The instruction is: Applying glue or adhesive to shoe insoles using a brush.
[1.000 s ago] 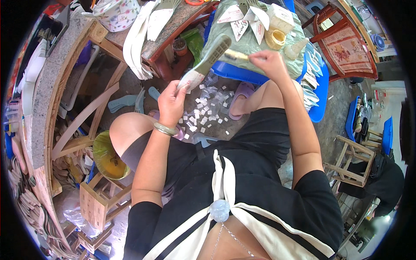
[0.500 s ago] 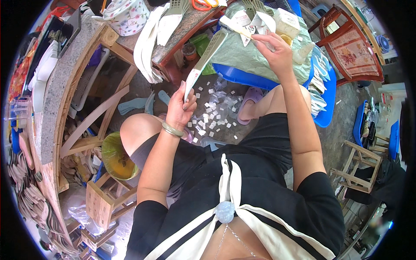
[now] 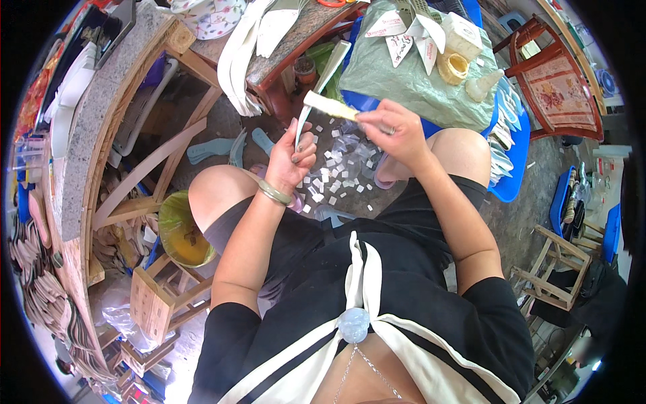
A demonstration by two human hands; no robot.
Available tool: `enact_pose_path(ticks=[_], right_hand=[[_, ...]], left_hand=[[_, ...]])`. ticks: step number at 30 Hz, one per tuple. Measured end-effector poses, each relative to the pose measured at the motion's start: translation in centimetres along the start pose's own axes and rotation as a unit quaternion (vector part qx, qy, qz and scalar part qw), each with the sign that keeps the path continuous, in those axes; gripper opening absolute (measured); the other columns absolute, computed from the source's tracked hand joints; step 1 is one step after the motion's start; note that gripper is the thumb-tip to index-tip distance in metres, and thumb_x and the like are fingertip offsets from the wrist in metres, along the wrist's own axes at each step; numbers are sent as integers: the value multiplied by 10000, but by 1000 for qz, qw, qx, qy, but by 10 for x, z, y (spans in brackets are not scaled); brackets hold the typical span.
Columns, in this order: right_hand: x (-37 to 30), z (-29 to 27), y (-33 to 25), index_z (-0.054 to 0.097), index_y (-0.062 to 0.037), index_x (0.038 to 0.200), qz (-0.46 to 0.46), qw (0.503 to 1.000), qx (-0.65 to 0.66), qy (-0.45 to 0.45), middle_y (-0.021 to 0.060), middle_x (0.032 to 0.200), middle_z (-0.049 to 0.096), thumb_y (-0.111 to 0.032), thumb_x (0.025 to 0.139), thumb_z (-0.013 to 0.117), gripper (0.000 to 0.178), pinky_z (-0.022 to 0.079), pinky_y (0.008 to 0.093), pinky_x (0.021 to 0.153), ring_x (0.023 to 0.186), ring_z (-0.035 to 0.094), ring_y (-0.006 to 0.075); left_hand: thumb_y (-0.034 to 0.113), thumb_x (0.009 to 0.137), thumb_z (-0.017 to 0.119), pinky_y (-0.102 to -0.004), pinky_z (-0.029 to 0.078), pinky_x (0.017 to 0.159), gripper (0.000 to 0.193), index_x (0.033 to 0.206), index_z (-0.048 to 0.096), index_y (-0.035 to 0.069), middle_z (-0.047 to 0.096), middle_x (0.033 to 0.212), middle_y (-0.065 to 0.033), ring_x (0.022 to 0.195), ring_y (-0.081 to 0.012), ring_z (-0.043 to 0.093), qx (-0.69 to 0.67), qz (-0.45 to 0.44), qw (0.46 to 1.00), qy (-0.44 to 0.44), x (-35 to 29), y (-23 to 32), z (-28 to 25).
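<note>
My left hand (image 3: 291, 160) is closed around the lower end of a long, thin insole-shaped piece (image 3: 331, 69), white with an olive face, held up nearly edge-on. Fingers of my right hand (image 3: 397, 135) grip the handle of a flat brush (image 3: 330, 106) with pale yellowish bristles. The brush lies across the piece just above my left fingers; whether its bristles touch the surface I cannot tell. Beyond my right hand, a green plastic sheet (image 3: 377, 75) carries several white triangular tags (image 3: 398, 48), an open yellowish jar (image 3: 453, 68) and a whitish square container (image 3: 461, 35).
Small white blocks (image 3: 334, 176) litter the floor between my feet. A blue tray (image 3: 513, 176) of pale insole-shaped pieces stands at right, near a wooden chair (image 3: 553, 87). At left are a stone-topped bench (image 3: 94, 114), a yellow-lined bucket (image 3: 182, 236) and a wooden stool (image 3: 151, 303).
My right hand has brought the brush from above the green sheet left and nearer, to the piece in my left hand. The piece has turned more edge-on.
</note>
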State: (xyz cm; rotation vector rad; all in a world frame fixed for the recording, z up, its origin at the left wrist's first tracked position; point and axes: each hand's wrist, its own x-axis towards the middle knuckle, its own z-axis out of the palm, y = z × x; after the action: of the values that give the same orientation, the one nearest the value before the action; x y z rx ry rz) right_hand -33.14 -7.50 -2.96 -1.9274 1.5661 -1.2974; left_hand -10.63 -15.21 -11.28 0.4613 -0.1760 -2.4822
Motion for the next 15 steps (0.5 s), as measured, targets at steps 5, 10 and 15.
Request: enact_pose_path(ticks=[5, 10, 15], right_hand=[[-5, 13, -11, 710, -73, 899, -41, 999, -11, -18, 58, 696, 565, -18, 713, 685, 196, 422, 248, 533, 600, 542, 143], [19, -19, 26, 712, -93, 908, -24, 992, -95, 74, 54, 690, 562, -64, 737, 682, 176, 436, 275, 552, 608, 541, 151], [38, -61, 62, 712, -108, 924, 72, 974, -184, 112, 65, 750, 609, -129, 776, 676, 153, 452, 253, 609, 654, 577, 170]], left_hand=[[351, 962, 445, -185, 197, 368, 278, 975, 518, 83, 330, 577, 20, 401, -40, 261, -43, -24, 999, 7, 1, -6, 0], [456, 947, 438, -176, 190, 375, 384, 1024, 474, 81, 321, 595, 33, 407, -27, 244, 42, -69, 997, 18, -1, -11, 17], [227, 935, 532, -169, 199, 405, 236, 1103, 455, 81, 356, 687, 33, 464, -22, 260, 139, -60, 988, 7, -8, -13, 15]])
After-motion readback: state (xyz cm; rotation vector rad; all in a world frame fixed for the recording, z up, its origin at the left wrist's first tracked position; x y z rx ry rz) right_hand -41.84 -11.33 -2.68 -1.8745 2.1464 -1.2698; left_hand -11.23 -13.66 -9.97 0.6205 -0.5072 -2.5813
